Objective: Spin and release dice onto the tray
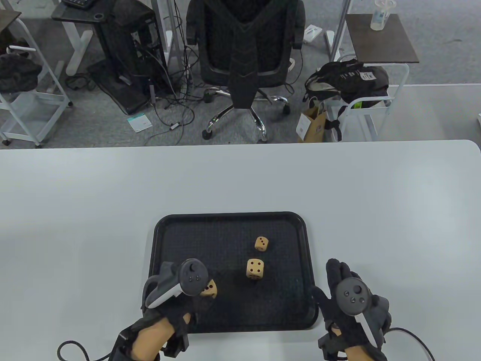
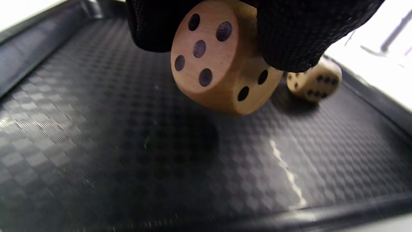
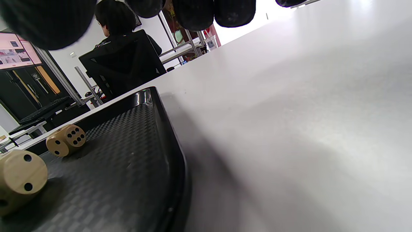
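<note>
A black tray (image 1: 169, 225) lies on the white table near the front edge. Two wooden dice rest on it right of centre: the far die (image 1: 261, 243) and the near die (image 1: 254, 269). My left hand (image 1: 195, 297) is over the tray's front left part and pinches a third die (image 1: 209, 289). In the left wrist view this die (image 2: 222, 64) hangs just above the tray floor (image 2: 96, 145), between black gloved fingertips (image 2: 289, 35), with its shadow below. My right hand (image 1: 338, 278) is beside the tray's right rim, fingers straight, holding nothing.
The white table (image 1: 394, 210) stretches bare to the right and behind the tray. Beyond its far edge stand an office chair (image 1: 244, 56), carts and a bag on the floor. Glove cables (image 1: 413, 338) trail off the front edge.
</note>
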A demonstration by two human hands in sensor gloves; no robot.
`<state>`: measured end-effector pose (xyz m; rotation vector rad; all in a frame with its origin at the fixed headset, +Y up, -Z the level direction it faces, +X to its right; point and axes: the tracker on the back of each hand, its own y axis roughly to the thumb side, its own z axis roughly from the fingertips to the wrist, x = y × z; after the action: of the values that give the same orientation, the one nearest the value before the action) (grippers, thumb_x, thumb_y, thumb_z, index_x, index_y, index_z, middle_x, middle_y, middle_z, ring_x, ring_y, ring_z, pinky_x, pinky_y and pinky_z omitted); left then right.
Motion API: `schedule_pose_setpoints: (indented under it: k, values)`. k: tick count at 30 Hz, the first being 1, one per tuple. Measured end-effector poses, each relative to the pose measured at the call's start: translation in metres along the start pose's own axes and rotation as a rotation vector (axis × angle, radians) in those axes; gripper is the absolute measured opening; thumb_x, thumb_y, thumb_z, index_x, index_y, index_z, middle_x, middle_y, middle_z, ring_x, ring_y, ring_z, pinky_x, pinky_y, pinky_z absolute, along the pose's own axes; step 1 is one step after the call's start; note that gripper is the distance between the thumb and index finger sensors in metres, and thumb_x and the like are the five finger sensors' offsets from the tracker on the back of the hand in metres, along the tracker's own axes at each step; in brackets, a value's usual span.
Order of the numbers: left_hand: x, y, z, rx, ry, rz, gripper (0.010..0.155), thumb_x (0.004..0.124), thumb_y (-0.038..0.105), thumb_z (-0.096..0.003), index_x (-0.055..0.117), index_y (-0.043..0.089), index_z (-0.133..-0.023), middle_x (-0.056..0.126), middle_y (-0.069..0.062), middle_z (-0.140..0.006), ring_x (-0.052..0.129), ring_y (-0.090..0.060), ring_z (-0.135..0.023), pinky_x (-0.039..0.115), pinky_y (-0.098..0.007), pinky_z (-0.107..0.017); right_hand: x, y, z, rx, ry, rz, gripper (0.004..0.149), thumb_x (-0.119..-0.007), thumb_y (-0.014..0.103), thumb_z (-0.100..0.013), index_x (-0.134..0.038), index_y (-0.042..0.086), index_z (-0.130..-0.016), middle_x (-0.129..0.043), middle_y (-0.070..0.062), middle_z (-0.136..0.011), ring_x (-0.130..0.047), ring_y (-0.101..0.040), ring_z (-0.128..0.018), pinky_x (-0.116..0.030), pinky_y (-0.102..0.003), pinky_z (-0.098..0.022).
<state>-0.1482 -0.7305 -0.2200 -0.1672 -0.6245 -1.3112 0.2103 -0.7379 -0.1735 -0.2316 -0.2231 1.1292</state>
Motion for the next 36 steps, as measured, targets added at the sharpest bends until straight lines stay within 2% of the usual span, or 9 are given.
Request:
schedule_pose_setpoints:
  k: [2, 8, 10, 11, 12, 14, 18, 25, 36]
  values:
    - [0.003, 0.009, -0.003, 0.014, -0.061, -0.047, 0.07, 0.09, 0.02, -0.0463, 0.055, 0.027, -0.107, 0.055, -0.02, -0.114, 0.066, -0.05, -0.099, 0.035, -0.071, -0.077, 0.0, 0.0, 0.0, 0.001, 0.003, -0.002, 0.083, -0.073, 0.061, -0.034, -0.04, 0.036, -0.106, -0.046, -0.001, -0.114, -0.051, -0.033, -0.105, -0.043, -0.061, -0.078]
    - [0.006, 0.022, -0.009, 0.025, -0.127, -0.122, 0.063, 0.083, 0.024, -0.0465, 0.06, 0.033, -0.105, 0.041, -0.008, -0.121, 0.058, -0.047, -0.106, 0.032, -0.07, -0.077, -0.002, 0.001, 0.0, -0.002, 0.015, 0.007, 0.082, -0.073, 0.061, -0.034, -0.041, 0.036, -0.106, -0.047, -0.001, -0.114, -0.052, -0.033, -0.105, -0.044, -0.061, -0.077]
    - [0.002, 0.013, -0.012, -0.046, -0.062, -0.1, 0.063, 0.073, 0.043, -0.0489, 0.051, 0.036, -0.107, 0.051, -0.016, -0.119, 0.062, -0.048, -0.104, 0.033, -0.07, -0.078, -0.002, 0.001, 0.0, -0.003, 0.016, 0.009, 0.082, -0.072, 0.061, -0.034, -0.041, 0.036, -0.106, -0.047, -0.001, -0.114, -0.052, -0.033, -0.105, -0.044, -0.061, -0.077]
    - [-0.003, 0.006, -0.011, -0.127, 0.048, -0.122, 0.067, 0.061, 0.052, -0.0454, 0.05, 0.029, -0.107, 0.075, -0.018, -0.107, 0.079, -0.048, -0.093, 0.048, -0.066, -0.075, -0.002, 0.001, 0.0, -0.004, 0.014, 0.009, 0.082, -0.071, 0.062, -0.034, -0.041, 0.036, -0.106, -0.047, -0.001, -0.114, -0.052, -0.033, -0.105, -0.044, -0.061, -0.077]
    - [-0.006, 0.002, -0.011, -0.144, 0.111, -0.151, 0.073, 0.057, 0.056, -0.0417, 0.055, 0.019, -0.105, 0.101, -0.014, -0.079, 0.105, -0.041, -0.059, 0.073, -0.06, -0.059, -0.002, 0.001, 0.0, -0.004, 0.014, 0.007, 0.082, -0.07, 0.062, -0.034, -0.041, 0.036, -0.106, -0.047, -0.001, -0.114, -0.052, -0.033, -0.105, -0.044, -0.061, -0.077]
    - [-0.014, -0.001, -0.003, -0.123, 0.231, -0.19, 0.076, 0.056, 0.061, -0.0399, 0.057, 0.02, -0.104, 0.107, -0.008, -0.065, 0.109, -0.037, -0.045, 0.079, -0.056, -0.051, -0.002, 0.001, 0.0, -0.004, 0.015, 0.004, 0.082, -0.069, 0.062, -0.034, -0.041, 0.036, -0.106, -0.047, -0.001, -0.114, -0.052, -0.033, -0.105, -0.044, -0.061, -0.077]
    - [-0.03, -0.002, 0.019, -0.107, 0.379, -0.207, 0.071, 0.062, 0.06, -0.0423, 0.058, 0.024, -0.104, 0.1, -0.009, -0.081, 0.104, -0.039, -0.063, 0.07, -0.06, -0.063, -0.003, 0.001, -0.001, -0.002, 0.016, 0.007, 0.081, -0.069, 0.062, -0.034, -0.041, 0.036, -0.106, -0.048, -0.001, -0.113, -0.052, -0.033, -0.105, -0.044, -0.061, -0.077]
    - [-0.042, -0.018, 0.043, -0.028, 0.422, -0.027, 0.07, 0.064, 0.061, -0.0431, 0.057, 0.029, -0.105, 0.073, -0.012, -0.107, 0.08, -0.045, -0.094, 0.048, -0.069, -0.075, -0.002, 0.004, 0.001, 0.009, -0.013, 0.002, 0.081, -0.07, 0.062, -0.034, -0.041, 0.036, -0.106, -0.046, 0.0, -0.114, -0.051, -0.033, -0.105, -0.043, -0.061, -0.078]
    - [-0.047, -0.075, 0.087, 0.084, 0.718, 0.158, 0.069, 0.065, 0.06, -0.0445, 0.054, 0.031, -0.107, 0.056, -0.014, -0.115, 0.058, -0.05, -0.105, 0.031, -0.073, -0.077, -0.003, 0.004, 0.001, 0.017, -0.034, -0.007, 0.081, -0.07, 0.061, -0.034, -0.041, 0.037, -0.106, -0.044, 0.0, -0.115, -0.048, -0.032, -0.106, -0.041, -0.061, -0.078]
